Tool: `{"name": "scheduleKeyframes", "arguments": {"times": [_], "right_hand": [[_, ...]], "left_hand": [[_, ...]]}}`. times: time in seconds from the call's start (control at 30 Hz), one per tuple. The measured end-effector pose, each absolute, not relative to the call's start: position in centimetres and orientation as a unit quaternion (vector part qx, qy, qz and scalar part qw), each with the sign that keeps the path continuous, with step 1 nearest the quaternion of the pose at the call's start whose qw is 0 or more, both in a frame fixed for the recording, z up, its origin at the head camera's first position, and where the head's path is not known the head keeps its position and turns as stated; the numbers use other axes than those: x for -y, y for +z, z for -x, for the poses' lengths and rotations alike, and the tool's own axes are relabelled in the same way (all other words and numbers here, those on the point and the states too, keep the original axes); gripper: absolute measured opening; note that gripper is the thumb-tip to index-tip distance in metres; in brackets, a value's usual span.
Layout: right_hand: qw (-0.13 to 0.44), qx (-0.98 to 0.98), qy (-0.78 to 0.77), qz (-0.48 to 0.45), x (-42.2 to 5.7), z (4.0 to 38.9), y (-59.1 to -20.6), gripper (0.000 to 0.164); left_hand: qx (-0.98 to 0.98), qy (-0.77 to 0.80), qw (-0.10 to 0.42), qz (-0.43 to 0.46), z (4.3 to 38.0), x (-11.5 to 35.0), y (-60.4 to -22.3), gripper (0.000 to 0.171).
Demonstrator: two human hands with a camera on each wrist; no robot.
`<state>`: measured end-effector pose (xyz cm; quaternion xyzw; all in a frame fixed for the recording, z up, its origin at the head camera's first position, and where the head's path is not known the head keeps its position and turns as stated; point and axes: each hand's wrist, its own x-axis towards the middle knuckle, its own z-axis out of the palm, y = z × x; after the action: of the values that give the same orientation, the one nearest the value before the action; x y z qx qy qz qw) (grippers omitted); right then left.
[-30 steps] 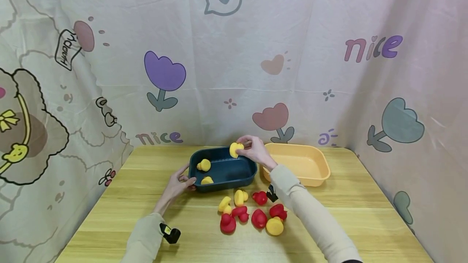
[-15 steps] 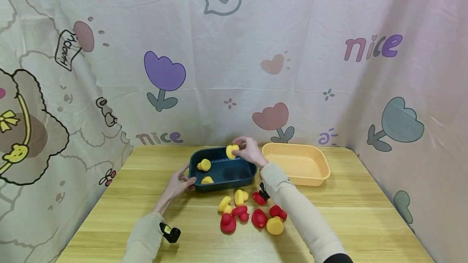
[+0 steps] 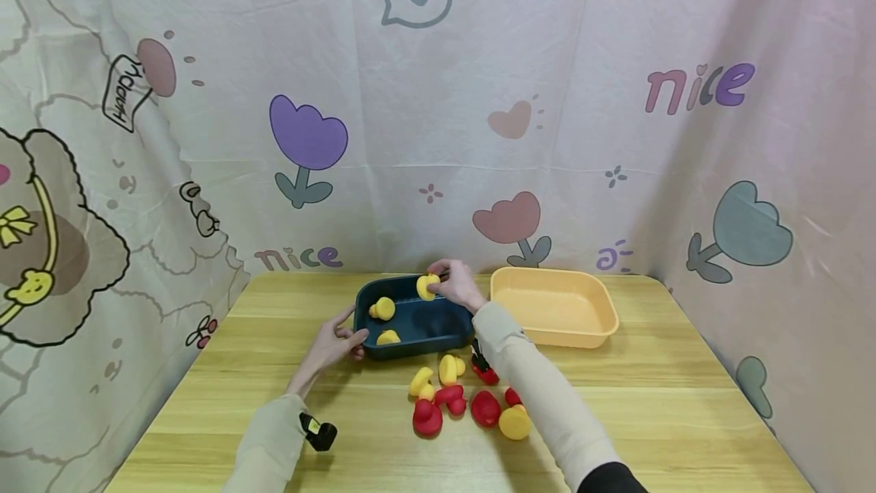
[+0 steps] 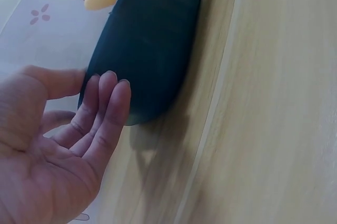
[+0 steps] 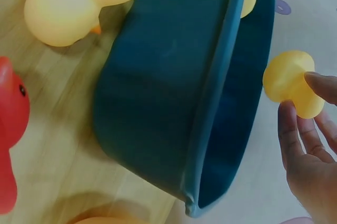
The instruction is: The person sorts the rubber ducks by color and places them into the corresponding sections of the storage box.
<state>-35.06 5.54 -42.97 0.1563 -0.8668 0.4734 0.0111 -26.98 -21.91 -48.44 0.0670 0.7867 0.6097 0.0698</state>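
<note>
My right hand (image 3: 457, 285) pinches a yellow rubber duck (image 3: 427, 287) between thumb and fingers, over the back part of a dark blue tub (image 3: 438, 318). In the right wrist view the held duck (image 5: 289, 79) shows just beyond the tub's rim. Two other yellow ducks, one at the left (image 3: 382, 309) and one near the front wall (image 3: 388, 338), lie inside. At the tub's left end, my left hand (image 3: 337, 342) grips the edge; the left wrist view has its thumb (image 4: 63, 82) at the rim and the fingertips against the outer wall.
In front of the tub lie loose ducks: several red ones, such as this red duck (image 3: 427, 418), and yellow ones, such as this yellow duck (image 3: 515, 423). A light orange tub (image 3: 557, 306) stands to the right. A printed curtain (image 3: 424, 97) hangs behind the wooden table (image 3: 650, 417).
My right hand has moved left and slightly down with the yellow duck, further over the dark blue tub. The left hand has stayed on the tub's end.
</note>
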Motion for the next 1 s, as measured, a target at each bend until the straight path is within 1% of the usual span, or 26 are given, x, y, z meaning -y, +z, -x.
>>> {"name": "scheduleKeyframes", "arguments": {"times": [0.3, 0.7, 1.0], "right_hand": [[0.002, 0.873, 0.468, -0.138, -4.7, 35.5, -43.6, 0.031], [-0.01, 0.866, 0.475, -0.153, -4.5, 35.4, -43.6, 0.035], [0.001, 0.857, 0.486, -0.172, -5.7, 34.5, -43.3, 0.03]], "left_hand": [[-0.781, 0.617, 0.077, -0.063, 27.0, 22.0, -48.8, 0.075], [-0.778, 0.619, 0.076, -0.07, 27.1, 22.0, -48.8, 0.075], [-0.78, 0.617, 0.076, -0.072, 26.9, 21.9, -48.3, 0.075]]}}
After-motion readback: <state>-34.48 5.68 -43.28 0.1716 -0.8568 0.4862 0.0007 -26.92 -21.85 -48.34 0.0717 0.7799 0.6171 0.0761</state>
